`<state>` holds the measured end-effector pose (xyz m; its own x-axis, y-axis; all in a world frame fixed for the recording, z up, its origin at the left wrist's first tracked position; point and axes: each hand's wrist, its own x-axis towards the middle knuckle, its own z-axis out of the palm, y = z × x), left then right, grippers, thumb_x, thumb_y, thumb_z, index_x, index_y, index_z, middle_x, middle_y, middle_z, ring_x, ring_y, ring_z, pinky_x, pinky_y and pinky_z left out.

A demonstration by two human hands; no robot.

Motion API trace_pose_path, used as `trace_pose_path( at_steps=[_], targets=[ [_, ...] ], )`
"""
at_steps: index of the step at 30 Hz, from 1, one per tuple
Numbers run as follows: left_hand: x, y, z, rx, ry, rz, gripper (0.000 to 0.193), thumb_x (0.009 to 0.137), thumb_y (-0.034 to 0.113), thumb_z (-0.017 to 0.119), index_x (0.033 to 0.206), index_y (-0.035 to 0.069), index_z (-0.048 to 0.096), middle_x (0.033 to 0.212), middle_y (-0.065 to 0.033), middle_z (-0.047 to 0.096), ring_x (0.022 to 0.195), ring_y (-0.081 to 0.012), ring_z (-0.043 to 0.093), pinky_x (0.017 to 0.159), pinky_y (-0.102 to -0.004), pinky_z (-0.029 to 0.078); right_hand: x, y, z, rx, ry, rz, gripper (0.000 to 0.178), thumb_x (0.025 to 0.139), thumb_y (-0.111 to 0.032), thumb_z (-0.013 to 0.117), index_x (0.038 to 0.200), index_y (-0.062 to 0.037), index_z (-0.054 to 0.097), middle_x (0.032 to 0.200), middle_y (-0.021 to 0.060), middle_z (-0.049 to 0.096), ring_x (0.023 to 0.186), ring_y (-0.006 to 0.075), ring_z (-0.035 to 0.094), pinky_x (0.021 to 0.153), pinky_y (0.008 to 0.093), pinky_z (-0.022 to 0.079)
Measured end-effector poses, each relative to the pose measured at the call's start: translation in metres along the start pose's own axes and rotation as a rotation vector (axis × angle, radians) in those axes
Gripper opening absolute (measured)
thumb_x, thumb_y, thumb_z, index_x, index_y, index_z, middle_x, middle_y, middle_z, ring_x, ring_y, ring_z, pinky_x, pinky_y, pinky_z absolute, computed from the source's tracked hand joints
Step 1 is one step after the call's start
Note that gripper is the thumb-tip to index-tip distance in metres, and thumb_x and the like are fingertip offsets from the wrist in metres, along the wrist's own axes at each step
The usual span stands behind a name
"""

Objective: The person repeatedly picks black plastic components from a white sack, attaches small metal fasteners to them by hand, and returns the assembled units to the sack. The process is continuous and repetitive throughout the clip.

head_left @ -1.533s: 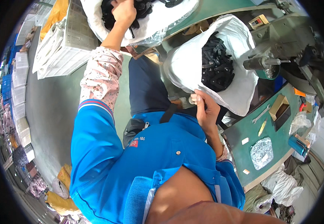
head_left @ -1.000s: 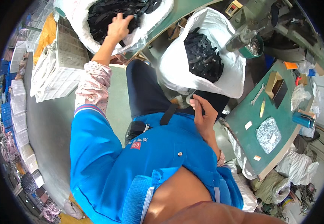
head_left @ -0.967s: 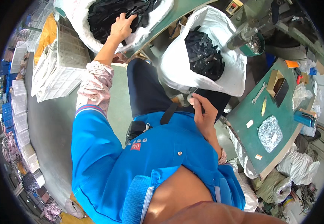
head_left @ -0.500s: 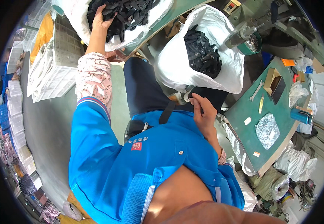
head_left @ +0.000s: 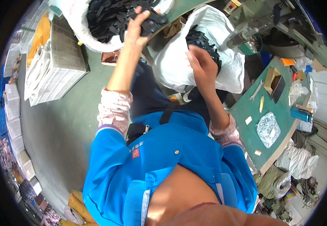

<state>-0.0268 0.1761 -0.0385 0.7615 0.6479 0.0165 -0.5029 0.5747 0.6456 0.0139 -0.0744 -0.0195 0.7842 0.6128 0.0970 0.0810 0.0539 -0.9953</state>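
My left hand (head_left: 136,30) is closed on a clump of black parts (head_left: 151,23) at the right side of a white sack (head_left: 82,32). Small, long, flat black pieces (head_left: 107,19) fill that sack. My right hand (head_left: 204,67) is raised above the near side of a second white sack (head_left: 174,62), its fingers loosely bent and apart, with nothing visible in them. Similar black pieces (head_left: 203,41) lie inside this second sack, partly hidden behind the hand.
A green table (head_left: 242,109) at right carries a wrench (head_left: 257,90), a yellow cutter (head_left: 261,103), an open cardboard box (head_left: 272,81) and a silvery bag (head_left: 268,130). A machine with a green cup (head_left: 252,47) stands beyond the second sack. A white crate (head_left: 67,56) stands left.
My left hand has moved right across the first sack and now lifts a clump of black parts. My right hand has risen from my lap to above the second sack.
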Motion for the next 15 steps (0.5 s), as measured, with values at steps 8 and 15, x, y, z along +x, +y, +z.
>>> trace_pose_path(
  at_steps=[8,15],
  targets=[
    [-0.047,-0.073,0.086,-0.261,-0.227,-0.307,0.046,0.087,0.009,0.067,0.128,0.004,0.046,0.124,-0.0180,0.056,0.124,-0.0351,0.052,0.102,-0.0466,0.049,0.019,0.005,-0.021,0.209,0.225,-0.336,0.025,0.082,0.008,0.068,0.106,0.0015,0.065,0.111,0.0081,0.062,0.095,0.0131,0.063,0.083,0.0259,0.051],
    [-0.052,-0.085,0.104,-0.213,-0.194,-0.551,0.040,0.089,0.015,0.065,0.124,0.007,0.050,0.120,-0.0143,0.063,0.111,-0.0278,0.061,0.090,-0.0457,0.053,0.006,-0.058,-0.112,0.441,0.306,-0.448,0.015,0.091,0.007,0.052,0.104,0.0013,0.052,0.110,0.0211,0.063,0.097,0.0279,0.066,0.095,0.0382,0.050]
  ],
)
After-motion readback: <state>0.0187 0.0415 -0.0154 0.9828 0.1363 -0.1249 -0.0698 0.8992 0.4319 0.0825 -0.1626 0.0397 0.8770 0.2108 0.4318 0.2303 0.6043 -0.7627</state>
